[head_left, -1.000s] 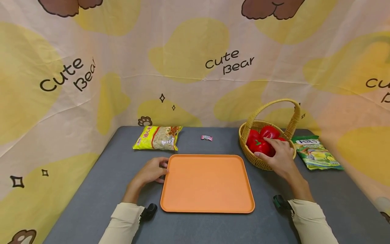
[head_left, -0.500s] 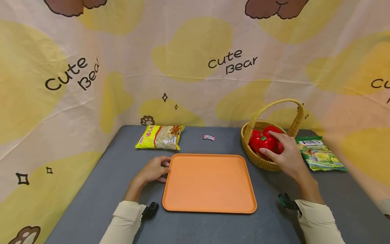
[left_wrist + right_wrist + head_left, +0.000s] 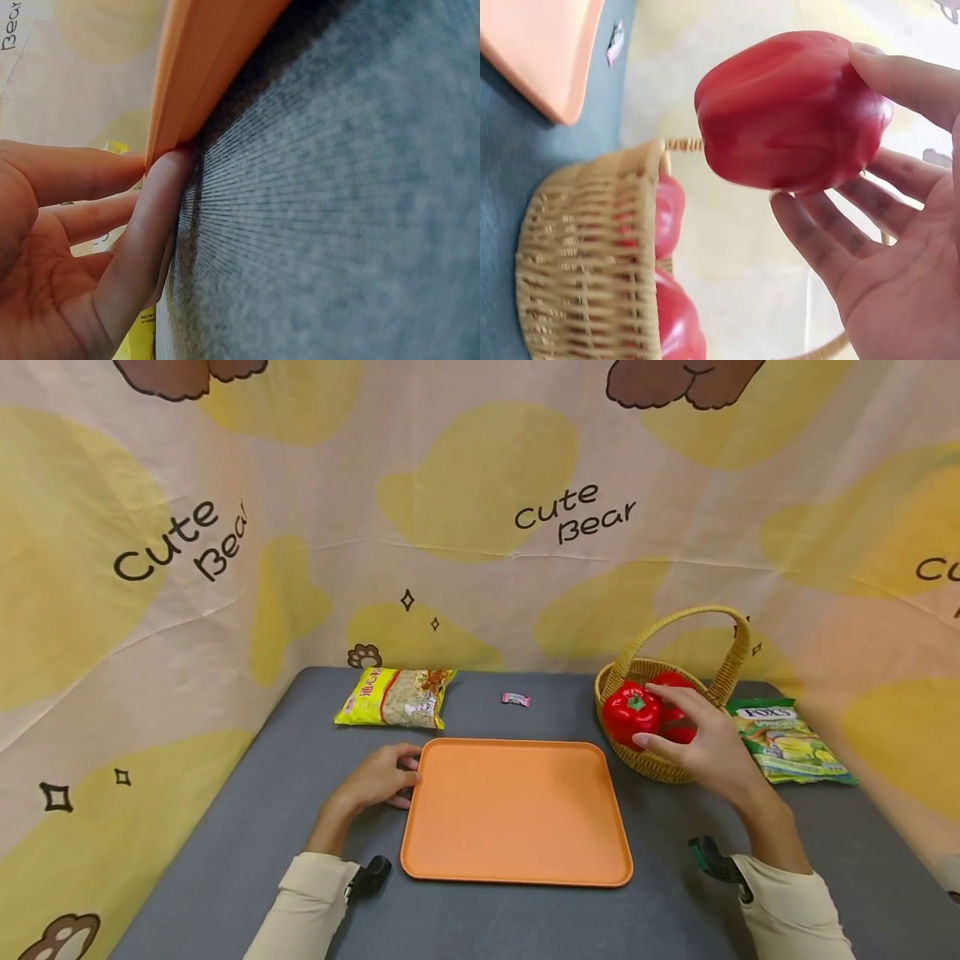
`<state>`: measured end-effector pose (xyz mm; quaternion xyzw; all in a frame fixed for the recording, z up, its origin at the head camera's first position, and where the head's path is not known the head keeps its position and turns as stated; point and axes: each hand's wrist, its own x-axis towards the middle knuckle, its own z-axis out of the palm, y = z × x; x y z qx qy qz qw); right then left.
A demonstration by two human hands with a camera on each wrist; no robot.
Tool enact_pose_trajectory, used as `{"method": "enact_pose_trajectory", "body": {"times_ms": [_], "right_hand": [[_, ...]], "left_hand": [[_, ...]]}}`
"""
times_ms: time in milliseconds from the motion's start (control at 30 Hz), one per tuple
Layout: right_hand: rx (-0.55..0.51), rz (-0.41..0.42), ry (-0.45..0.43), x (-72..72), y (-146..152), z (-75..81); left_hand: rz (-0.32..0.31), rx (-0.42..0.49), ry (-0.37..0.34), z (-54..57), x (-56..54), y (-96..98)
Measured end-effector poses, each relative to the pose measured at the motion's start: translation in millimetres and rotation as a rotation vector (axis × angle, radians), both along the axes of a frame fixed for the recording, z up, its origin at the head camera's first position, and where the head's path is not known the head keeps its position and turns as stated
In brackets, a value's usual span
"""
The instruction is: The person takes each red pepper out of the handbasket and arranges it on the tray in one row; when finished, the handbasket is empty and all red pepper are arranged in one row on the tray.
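Note:
Thumb and fingers of my right hand (image 3: 701, 739) grip a red bell pepper (image 3: 632, 714), lifted above the wicker basket (image 3: 647, 768). The right wrist view shows this bell pepper (image 3: 787, 112) apart from the basket rim (image 3: 656, 161), with more red peppers (image 3: 676, 322) inside the basket. At the left edge of an orange tray (image 3: 517, 810), my left hand (image 3: 378, 778) pinches the rim between thumb and fingers. In the left wrist view that tray rim (image 3: 184, 82) runs between the thumb and a finger.
A yellow food bag (image 3: 393, 697) lies at the back left. Between it and the basket sits a small pink-wrapped candy (image 3: 516, 699). Right of the basket lies a green FOX'S bag (image 3: 787, 739). The basket's tall handle (image 3: 678, 614) arches over its opening. A patterned cloth (image 3: 465, 510) hangs behind.
My right hand has lifted one red bell pepper up out of the basket. The left hand has stayed at the tray's edge. The head view has shifted slightly.

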<state>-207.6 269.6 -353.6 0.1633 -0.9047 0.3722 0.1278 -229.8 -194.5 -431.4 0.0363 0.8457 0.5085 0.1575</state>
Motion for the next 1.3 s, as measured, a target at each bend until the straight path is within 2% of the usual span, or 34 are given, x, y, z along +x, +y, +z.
{"method": "enact_pose_trajectory", "body": {"times_ms": [233, 500, 633, 800, 1300], "right_hand": [[-0.072, 0.137, -0.031, -5.8, -20.2, -10.3], [-0.077, 0.208, -0.112, -13.7, -50.8, -25.8], [-0.079, 0.265, -0.107, -18.0, -69.1, -34.4], [-0.061, 0.313, -0.104, -22.2, -91.8, -38.3], [-0.083, 0.426, -0.216, -26.1, -152.8, -49.4]], "left_hand": [[-0.012, 0.018, 0.000, 0.4, 1.8, -2.3], [-0.001, 0.008, -0.006, 0.3, 0.7, -2.3], [-0.012, 0.015, -0.005, 0.8, 0.9, -1.7], [-0.007, 0.011, -0.007, 1.4, 0.6, -0.9], [0.017, -0.014, -0.023, -1.0, 0.0, -0.2]]}}
